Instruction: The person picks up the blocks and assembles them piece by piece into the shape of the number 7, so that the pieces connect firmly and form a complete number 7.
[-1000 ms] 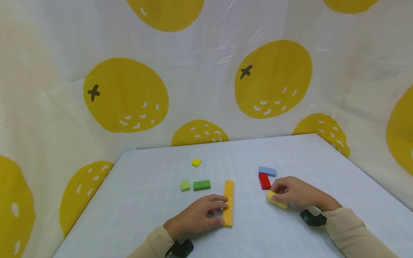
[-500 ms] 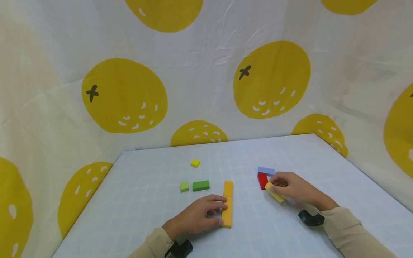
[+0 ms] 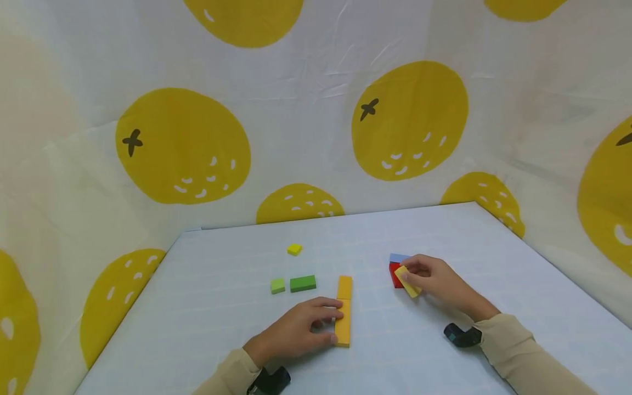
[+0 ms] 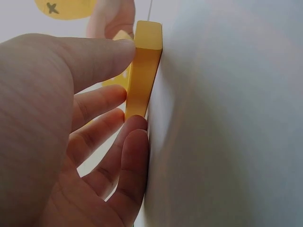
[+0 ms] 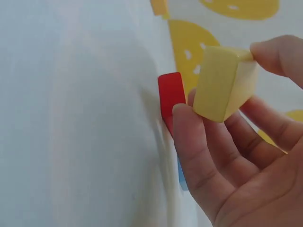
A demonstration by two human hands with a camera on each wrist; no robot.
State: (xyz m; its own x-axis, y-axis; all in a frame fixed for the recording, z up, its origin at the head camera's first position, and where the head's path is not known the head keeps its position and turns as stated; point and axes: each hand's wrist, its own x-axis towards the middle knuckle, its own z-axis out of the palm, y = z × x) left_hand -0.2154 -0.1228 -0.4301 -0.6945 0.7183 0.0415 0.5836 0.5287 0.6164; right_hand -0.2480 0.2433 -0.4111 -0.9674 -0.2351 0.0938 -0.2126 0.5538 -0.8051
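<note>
My left hand (image 3: 301,328) rests at the left side of a long orange block (image 3: 343,329), thumb near its close end and fingertips along its side. A shorter orange block (image 3: 344,287) sits end to end with it at the far end. My right hand (image 3: 441,283) pinches a pale yellow block (image 5: 220,85) between thumb and fingers, tilted, with its faces showing in the right wrist view. In the head view that block overlaps a red block (image 3: 394,274). Behind the red one lies a blue block (image 3: 397,257), partly hidden by my right hand.
Left of the orange blocks lie a dark green block (image 3: 303,283) and a small light green block (image 3: 277,286). Farther back is a small bright yellow block (image 3: 294,249). A white curtain (image 3: 306,126) printed with yellow fruit stands behind the pale table (image 3: 207,323).
My right hand has raised the pale yellow block and carried it left and away from me, over to the red block. The left hand stays at the long orange block.
</note>
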